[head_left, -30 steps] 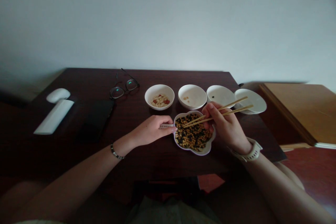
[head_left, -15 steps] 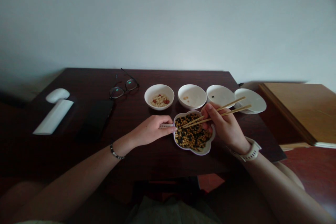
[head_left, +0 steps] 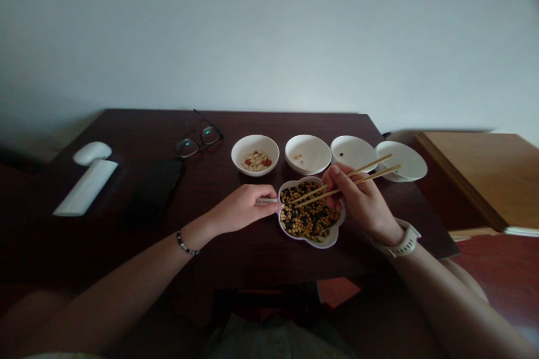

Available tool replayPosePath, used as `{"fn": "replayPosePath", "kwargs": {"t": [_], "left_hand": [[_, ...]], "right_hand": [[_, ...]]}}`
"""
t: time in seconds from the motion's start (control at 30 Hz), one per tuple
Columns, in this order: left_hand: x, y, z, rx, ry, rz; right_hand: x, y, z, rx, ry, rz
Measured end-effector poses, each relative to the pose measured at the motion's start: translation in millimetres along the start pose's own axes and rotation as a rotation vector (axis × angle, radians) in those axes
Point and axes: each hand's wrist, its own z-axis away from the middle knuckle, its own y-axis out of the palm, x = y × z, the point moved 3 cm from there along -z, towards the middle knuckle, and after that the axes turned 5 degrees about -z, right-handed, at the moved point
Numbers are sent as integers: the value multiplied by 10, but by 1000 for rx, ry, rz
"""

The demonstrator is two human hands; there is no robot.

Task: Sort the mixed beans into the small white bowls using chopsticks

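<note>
From here I see the chopsticks (head_left: 314,199) have opened slightly: their tips, close together before, now stand apart at the flower-shaped dish's (head_left: 334,235) left side.

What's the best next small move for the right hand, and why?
Probably ease the chopsticks together on one of the beans: the right hand holds them with tips apart at the beans in the dish, and the left hand grips its handle, likely steadying it.

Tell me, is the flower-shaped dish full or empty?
Not empty: the dish has black and yellow beans over most of its floor. How deep they lie, I cannot tell.
</note>
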Motion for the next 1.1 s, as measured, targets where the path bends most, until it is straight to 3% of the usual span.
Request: {"fn": "replayPosePath", "kwargs": {"t": [0.4,0.6,0.8,1.1], "left_hand": [[-38,-21,5,-4,14,-23],[-2,-4,4,2,10,-12],[1,-4,-3,0,13,-8],[-18,-2,3,-2,13,-23]], "right_hand": [[73,-43,0,-54,-28,-72],[36,-85,-16,-21,44,-51],[-3,-13,-12,-10,22,6],[-36,24,-5,-8,83,-82]]}}
